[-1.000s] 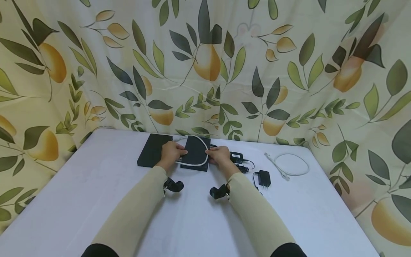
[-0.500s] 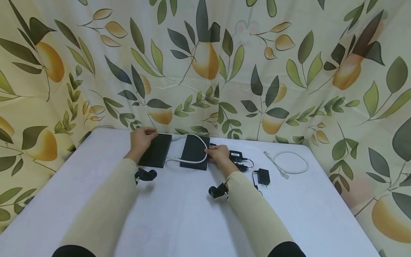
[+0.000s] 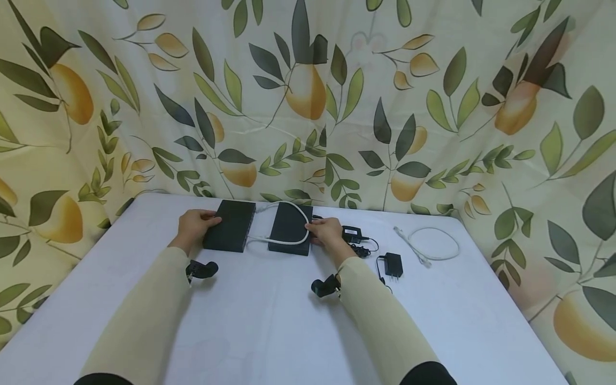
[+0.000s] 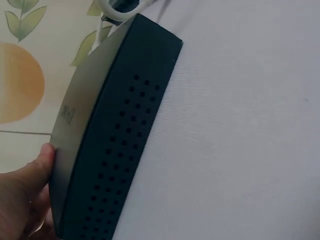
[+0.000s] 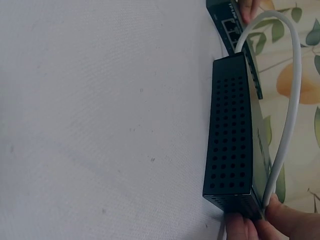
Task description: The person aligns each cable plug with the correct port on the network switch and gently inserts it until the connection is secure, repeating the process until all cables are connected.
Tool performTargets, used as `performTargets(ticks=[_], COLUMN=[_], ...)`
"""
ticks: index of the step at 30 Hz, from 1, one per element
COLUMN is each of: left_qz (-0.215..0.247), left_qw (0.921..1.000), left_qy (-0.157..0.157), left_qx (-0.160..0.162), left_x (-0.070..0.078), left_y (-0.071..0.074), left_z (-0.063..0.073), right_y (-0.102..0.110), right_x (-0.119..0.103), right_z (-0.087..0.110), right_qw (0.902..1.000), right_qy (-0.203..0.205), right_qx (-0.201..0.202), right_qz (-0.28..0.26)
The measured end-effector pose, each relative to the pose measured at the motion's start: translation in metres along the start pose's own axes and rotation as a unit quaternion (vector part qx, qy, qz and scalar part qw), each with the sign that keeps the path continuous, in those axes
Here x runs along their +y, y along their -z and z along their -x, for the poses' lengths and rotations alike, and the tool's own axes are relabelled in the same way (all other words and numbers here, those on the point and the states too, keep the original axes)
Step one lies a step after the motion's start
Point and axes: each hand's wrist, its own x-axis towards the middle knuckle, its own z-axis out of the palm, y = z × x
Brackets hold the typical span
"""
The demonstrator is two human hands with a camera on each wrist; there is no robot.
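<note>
nearside cloth (image 3: 269, 321) is free, but a white cable (image 5: 297, 75) bridges left box (image 3: 229, 225) and right box (image 3: 289, 223).

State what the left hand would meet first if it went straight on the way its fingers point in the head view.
The left black box, which the left hand grips at its edge; past that, seemingly the white cable, though depth is unclear.

Black left box (image 3: 230, 225), black right box (image 3: 289, 222), white cable (image 5: 296, 75)
We see leafy green and orange patterning the cream cloth (image 3: 348, 115).
</note>
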Motion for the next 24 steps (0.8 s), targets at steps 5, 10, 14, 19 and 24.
performTargets(ticks=[5, 10, 14, 19, 24], left_qz=[0.008, 0.021, 0.046, 0.059, 0.054], left_qw=[1.0000, 0.9997, 0.9982, 0.9968, 0.9973], left_qy=[0.000, 0.010, 0.036, 0.048, 0.042], left_qx=[0.002, -0.005, -0.016, -0.025, -0.026], left_x=[-0.008, -0.019, -0.028, -0.036, -0.041], left_y=[0.003, 0.005, 0.008, 0.014, 0.014], left_z=[0.003, 0.013, 0.027, 0.050, 0.072], right_y=[-0.001, -0.001, -0.001, -0.001, 0.002], right_x=[0.001, 0.003, 0.003, 0.001, 0.000], right_z=[0.001, -0.001, -0.001, 0.000, 0.003], right_qw=[1.0000, 1.0000, 1.0000, 0.9999, 0.9999], right_qy=[0.004, 0.004, 0.003, 0.008, 0.007], right_qx=[-0.004, 0.000, 0.000, -0.004, -0.011], right_qz=[-0.002, 0.005, 0.008, 0.007, -0.004])
